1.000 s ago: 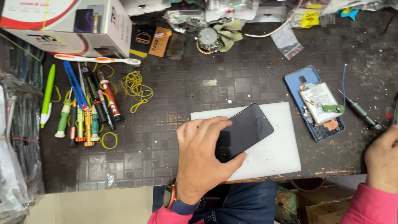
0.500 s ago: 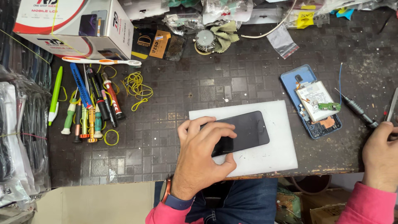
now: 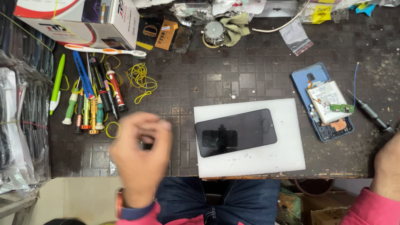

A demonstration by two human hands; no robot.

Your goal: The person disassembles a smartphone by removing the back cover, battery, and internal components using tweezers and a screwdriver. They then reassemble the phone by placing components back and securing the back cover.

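Our left hand (image 3: pixel 139 160) open, off the black glass-faced phone (image 3: pixel 236 132) | right hand (image 3: pixel 388 166) grip undeterminable | we note the phone released on the white rectangular mat (image 3: pixel 271 160).

Blurred and cut-off parts at the worktop

The left hand (image 3: pixel 141 160) is smeared by motion blur, its fingers impossible to separate; the right hand (image 3: pixel 387 166) is cut by the frame's right edge, so its grip cannot be told. The cardboard box (image 3: pixel 79 21) runs off the top edge, and the screwdriver (image 3: pixel 371 116) tip vanishes beside that hand.
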